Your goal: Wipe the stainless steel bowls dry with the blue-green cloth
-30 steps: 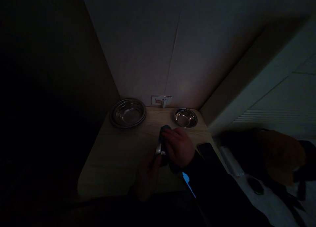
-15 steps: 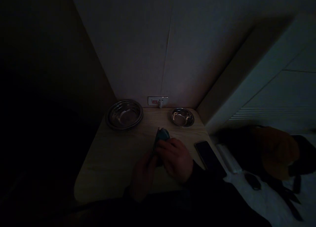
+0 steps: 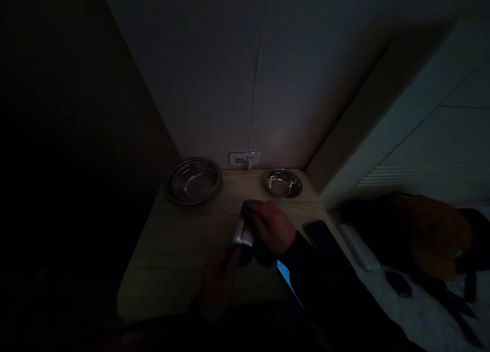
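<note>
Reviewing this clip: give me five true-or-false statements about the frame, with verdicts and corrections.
1. The left hand and right hand both hold a dark item with a shiny part. True.
2. The nested metal bowls stand at the table's far left. True.
3. A plug sits in the wall socket. True.
4. The right hand is inside the small metal bowl. False: that bowl stands beyond it, untouched.
5. The dark phone lies between the bowls. False: it lies at the table's right side.

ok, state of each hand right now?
Left hand: closed, gripping the near end of a small dark and silvery item, too dim to identify.
Right hand: closed, holding the same item toward its far end.
</note>
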A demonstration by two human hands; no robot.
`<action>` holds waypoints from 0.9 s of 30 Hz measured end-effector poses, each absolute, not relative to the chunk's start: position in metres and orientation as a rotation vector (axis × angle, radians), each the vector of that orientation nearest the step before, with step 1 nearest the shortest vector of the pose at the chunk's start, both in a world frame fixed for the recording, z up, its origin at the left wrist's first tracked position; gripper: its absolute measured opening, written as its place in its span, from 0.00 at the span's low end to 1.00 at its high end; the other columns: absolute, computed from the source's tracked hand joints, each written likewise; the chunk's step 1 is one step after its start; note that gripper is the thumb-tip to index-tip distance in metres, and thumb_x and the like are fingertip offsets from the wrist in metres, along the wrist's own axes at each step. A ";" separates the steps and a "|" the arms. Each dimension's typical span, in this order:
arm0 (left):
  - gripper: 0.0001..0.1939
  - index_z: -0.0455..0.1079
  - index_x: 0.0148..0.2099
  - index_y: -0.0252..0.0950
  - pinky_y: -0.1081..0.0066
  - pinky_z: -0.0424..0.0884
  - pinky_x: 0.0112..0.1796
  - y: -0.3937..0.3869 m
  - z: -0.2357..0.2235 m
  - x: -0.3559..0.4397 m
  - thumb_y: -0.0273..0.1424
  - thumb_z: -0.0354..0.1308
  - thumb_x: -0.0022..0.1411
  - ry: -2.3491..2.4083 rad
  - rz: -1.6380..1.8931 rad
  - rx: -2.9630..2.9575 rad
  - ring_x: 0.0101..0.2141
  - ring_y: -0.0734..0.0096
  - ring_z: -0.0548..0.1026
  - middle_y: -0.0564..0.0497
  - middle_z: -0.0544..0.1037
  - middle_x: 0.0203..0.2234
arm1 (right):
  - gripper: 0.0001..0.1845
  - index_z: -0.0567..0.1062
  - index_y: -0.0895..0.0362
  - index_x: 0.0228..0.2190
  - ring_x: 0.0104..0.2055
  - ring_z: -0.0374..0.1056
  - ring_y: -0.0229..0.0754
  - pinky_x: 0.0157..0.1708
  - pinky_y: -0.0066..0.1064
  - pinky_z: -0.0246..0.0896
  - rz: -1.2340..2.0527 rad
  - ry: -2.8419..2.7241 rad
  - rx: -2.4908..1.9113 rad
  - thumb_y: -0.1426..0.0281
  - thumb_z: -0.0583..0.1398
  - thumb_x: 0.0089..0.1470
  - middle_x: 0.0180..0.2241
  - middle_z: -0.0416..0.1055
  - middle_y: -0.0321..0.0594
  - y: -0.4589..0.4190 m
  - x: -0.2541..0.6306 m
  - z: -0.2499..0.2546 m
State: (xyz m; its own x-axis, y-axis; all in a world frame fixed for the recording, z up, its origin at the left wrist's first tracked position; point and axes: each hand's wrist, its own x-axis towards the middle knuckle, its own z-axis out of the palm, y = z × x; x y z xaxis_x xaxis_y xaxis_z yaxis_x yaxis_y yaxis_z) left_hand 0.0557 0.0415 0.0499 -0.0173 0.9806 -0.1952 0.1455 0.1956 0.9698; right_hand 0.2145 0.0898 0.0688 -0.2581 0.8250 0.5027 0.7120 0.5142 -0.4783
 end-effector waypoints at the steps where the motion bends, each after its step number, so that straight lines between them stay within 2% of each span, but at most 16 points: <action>1: 0.17 0.75 0.37 0.34 0.68 0.72 0.37 0.041 0.050 0.054 0.41 0.55 0.53 1.407 0.999 1.146 0.36 0.61 0.77 0.47 0.80 0.34 | 0.15 0.74 0.59 0.42 0.42 0.69 0.44 0.42 0.38 0.67 0.240 -1.983 -1.255 0.75 0.51 0.57 0.42 0.74 0.46 0.094 0.217 0.067; 6: 0.16 0.73 0.36 0.32 0.68 0.73 0.34 0.041 0.052 0.051 0.40 0.57 0.50 1.386 1.059 0.971 0.32 0.62 0.77 0.47 0.80 0.30 | 0.13 0.74 0.56 0.42 0.43 0.70 0.42 0.43 0.36 0.67 0.371 -1.746 -1.256 0.73 0.54 0.57 0.42 0.74 0.44 0.086 0.219 0.056; 11: 0.17 0.71 0.39 0.33 0.69 0.72 0.37 0.043 0.050 0.053 0.40 0.56 0.52 1.439 1.028 0.959 0.37 0.62 0.75 0.48 0.79 0.34 | 0.13 0.73 0.55 0.43 0.44 0.69 0.43 0.44 0.36 0.67 0.411 -1.697 -1.268 0.73 0.55 0.56 0.41 0.74 0.44 0.073 0.216 0.053; 14: 0.18 0.73 0.39 0.35 0.69 0.71 0.37 0.045 0.052 0.056 0.43 0.55 0.54 1.454 0.985 1.017 0.37 0.61 0.75 0.47 0.79 0.35 | 0.13 0.73 0.56 0.43 0.44 0.69 0.43 0.43 0.36 0.67 0.361 -1.735 -1.275 0.74 0.55 0.56 0.41 0.74 0.44 0.067 0.215 0.057; 20: 0.18 0.74 0.34 0.35 0.70 0.72 0.34 0.045 0.055 0.061 0.45 0.54 0.54 1.455 1.005 1.055 0.33 0.63 0.76 0.47 0.80 0.31 | 0.13 0.74 0.58 0.42 0.42 0.65 0.46 0.39 0.39 0.67 0.127 -2.093 -1.135 0.75 0.54 0.56 0.45 0.73 0.44 0.054 0.208 0.071; 24: 0.20 0.74 0.34 0.33 0.69 0.72 0.34 0.042 0.055 0.063 0.45 0.54 0.53 1.426 1.012 1.010 0.33 0.61 0.76 0.47 0.80 0.29 | 0.12 0.75 0.60 0.40 0.39 0.65 0.46 0.37 0.38 0.67 0.058 -2.106 -1.171 0.75 0.54 0.56 0.42 0.74 0.46 0.059 0.207 0.075; 27: 0.20 0.74 0.32 0.32 0.69 0.72 0.33 0.043 0.057 0.064 0.45 0.55 0.52 1.441 1.020 1.026 0.31 0.62 0.76 0.47 0.79 0.27 | 0.11 0.75 0.59 0.40 0.39 0.65 0.46 0.37 0.38 0.66 0.040 -2.131 -1.154 0.75 0.54 0.56 0.43 0.74 0.43 0.059 0.208 0.075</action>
